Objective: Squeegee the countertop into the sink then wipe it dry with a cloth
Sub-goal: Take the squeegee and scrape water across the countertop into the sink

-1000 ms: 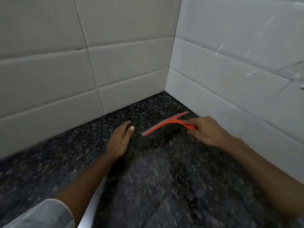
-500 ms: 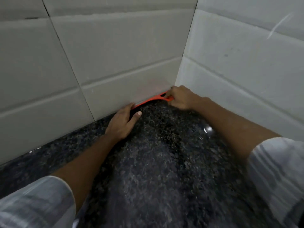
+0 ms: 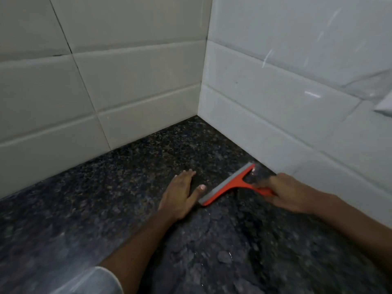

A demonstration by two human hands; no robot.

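Down by the tiled corner, my right hand (image 3: 290, 193) grips the orange squeegee (image 3: 230, 184) on the countertop (image 3: 127, 187); left hand (image 3: 180, 195) lies flat, fingers together. No readable branding.

Squeegee (image 3: 231, 184): you'll find no brand, label or number readable on its orange frame or grey blade.
Countertop (image 3: 127, 209): speckled dark stone only; you can read no text or sign on it.
Wall tiles (image 3: 137, 77): plain pale faces; you can read no lettering, marks or numbers there.
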